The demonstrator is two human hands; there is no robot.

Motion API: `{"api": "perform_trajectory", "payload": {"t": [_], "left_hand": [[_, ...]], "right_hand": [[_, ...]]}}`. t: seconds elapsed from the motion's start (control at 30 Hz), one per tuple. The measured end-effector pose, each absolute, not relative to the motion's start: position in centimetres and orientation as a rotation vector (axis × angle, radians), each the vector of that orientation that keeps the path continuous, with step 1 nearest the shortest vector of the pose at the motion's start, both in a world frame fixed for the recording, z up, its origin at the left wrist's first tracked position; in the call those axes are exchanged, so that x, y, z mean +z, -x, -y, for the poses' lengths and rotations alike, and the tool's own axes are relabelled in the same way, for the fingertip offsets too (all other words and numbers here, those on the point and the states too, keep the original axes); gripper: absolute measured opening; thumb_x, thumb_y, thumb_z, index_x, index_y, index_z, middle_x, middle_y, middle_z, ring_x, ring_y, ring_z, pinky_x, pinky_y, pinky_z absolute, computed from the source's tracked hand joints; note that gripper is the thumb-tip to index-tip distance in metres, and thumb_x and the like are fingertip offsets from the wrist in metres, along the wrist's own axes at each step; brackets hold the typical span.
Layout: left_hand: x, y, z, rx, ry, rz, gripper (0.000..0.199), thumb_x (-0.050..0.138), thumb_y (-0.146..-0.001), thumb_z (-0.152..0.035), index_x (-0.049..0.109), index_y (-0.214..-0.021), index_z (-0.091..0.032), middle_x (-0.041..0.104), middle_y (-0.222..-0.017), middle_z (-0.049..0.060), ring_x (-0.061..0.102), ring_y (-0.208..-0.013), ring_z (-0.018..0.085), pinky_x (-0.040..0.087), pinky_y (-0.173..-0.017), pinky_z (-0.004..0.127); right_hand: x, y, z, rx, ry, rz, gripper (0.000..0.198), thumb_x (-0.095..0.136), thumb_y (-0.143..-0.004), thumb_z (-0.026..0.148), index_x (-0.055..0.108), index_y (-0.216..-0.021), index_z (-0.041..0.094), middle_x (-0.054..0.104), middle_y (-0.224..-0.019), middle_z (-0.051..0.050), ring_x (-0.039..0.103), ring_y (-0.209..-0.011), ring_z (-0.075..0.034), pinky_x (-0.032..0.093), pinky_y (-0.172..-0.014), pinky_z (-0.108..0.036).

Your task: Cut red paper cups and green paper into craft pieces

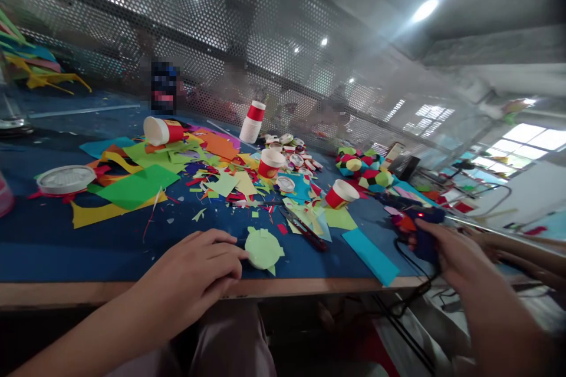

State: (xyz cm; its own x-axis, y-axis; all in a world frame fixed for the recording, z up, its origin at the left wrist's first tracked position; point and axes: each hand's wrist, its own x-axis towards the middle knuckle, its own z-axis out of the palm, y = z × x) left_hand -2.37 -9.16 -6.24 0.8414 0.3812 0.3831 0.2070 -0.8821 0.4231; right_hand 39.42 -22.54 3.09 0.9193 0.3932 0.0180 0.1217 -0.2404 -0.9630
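Observation:
My left hand (203, 268) rests palm down near the table's front edge, fingers loosely bent and holding nothing. Its fingertips reach the left side of a round, pale green paper-covered lid (264, 248) with small tabs around its rim. At the right, my right hand (446, 247) grips a dark blue glue gun (424, 235) with a small red light and a black cord hanging down. The gun's nozzle points left over the table. Between the hands lie scissors (305, 230) with dark red handles and a blue paper strip (371, 256).
Colored paper scraps (225, 182) cover the middle of the blue table (39, 253). Red-and-white paper cups (342, 194), a cup stack (253, 122) and a clear-topped lid (66, 179) stand among them. A colorful paper ball (360, 166) sits farther back. Another person's arm (513, 247) extends at right.

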Motion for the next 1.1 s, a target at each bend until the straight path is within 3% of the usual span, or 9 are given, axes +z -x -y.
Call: {"api": "perform_trajectory", "payload": {"t": [0.17, 0.53, 1.1], "left_hand": [[-6.5, 2.2, 9.0, 0.714, -2.675, -0.427, 0.016, 0.048, -0.095, -0.016, 0.057, -0.089, -0.028, 0.070, -0.117, -0.008, 0.052, -0.119, 0.022, 0.043, -0.092, 0.037], [-6.4, 2.2, 8.8, 0.676, -2.702, -0.448, 0.015, 0.048, -0.095, -0.019, 0.058, -0.087, -0.027, 0.071, -0.116, -0.007, 0.054, -0.120, 0.022, 0.045, -0.093, 0.037], [-6.0, 2.1, 9.0, 0.696, -2.701, -0.427, 0.018, 0.048, -0.093, -0.014, 0.060, -0.087, -0.026, 0.072, -0.115, -0.004, 0.057, -0.117, 0.023, 0.047, -0.092, 0.037]], "right_hand": [[1.7, -39.6, 20.6, 0.343, 1.880, 0.366, 0.027, 0.063, -0.094, 0.029, 0.062, -0.117, 0.016, 0.065, -0.116, -0.008, 0.066, -0.095, -0.021, 0.058, -0.079, -0.040], [1.1, -41.2, 17.8, 0.216, 1.730, 0.352, 0.028, 0.062, -0.094, 0.029, 0.061, -0.119, 0.016, 0.064, -0.117, -0.008, 0.066, -0.096, -0.021, 0.058, -0.079, -0.040], [4.0, -42.3, 12.4, 0.293, 1.686, 0.425, 0.031, 0.062, -0.094, 0.031, 0.060, -0.122, 0.017, 0.063, -0.122, -0.009, 0.065, -0.101, -0.023, 0.057, -0.084, -0.044]]}}
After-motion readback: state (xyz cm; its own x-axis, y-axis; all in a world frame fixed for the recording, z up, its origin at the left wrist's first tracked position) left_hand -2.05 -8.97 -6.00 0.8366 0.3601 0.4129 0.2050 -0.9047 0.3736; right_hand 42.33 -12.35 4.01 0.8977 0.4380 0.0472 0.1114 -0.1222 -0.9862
